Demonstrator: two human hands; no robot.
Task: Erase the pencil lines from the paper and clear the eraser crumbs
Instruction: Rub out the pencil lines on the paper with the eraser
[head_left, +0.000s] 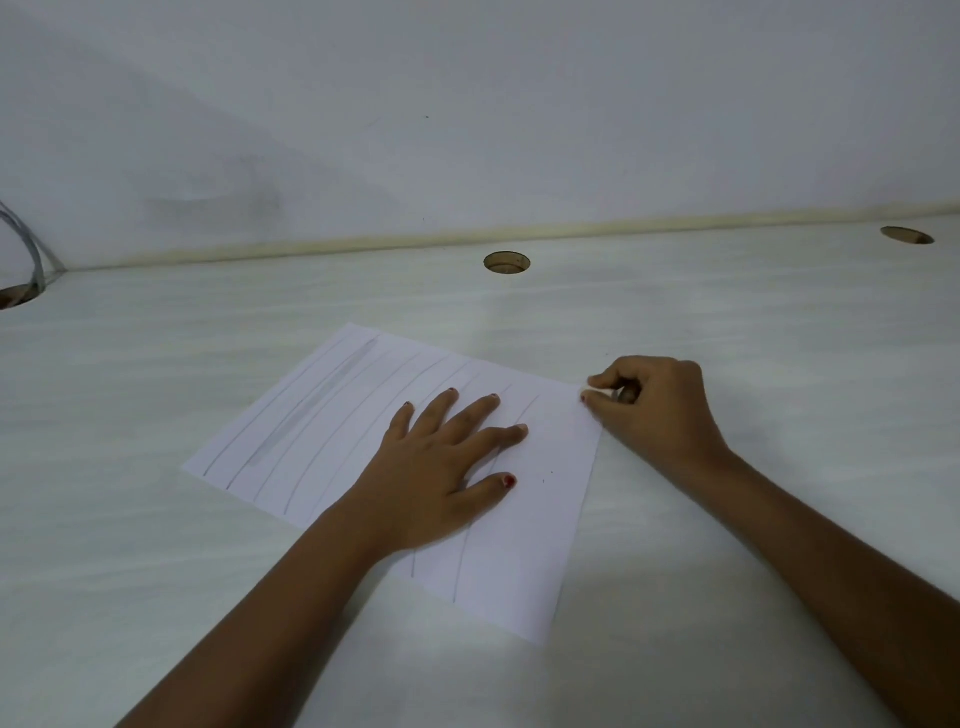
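Sheet of paper (332, 431) lies flat on the white tabletop (727, 338), turned at an angle, approx. centre of view. Long pencil lines (456, 587) run across it from near edge to far edge, w/ a broad grey smudged band (317, 410) on its left part. Left hand (441, 478) is flat on the sheet, palm down, fingers straight and spread, pressing on it and gripping nothing. Right hand (660, 410) sits at the paper's far right corner, fingers curled in, thumb and forefinger tips pinched close together right at the paper edge. Something small and dark shows inside the curl, but can't tell what it is, or whether the pinch is on it or on the corner itself. A couple of tiny dark specks (544, 480) lie on the paper just right of the left thumb. At the back of the tabletop, round cable holes (506, 262), and grey cables (31, 244) drop into one at far left. Plain white wall (467, 104) behind.
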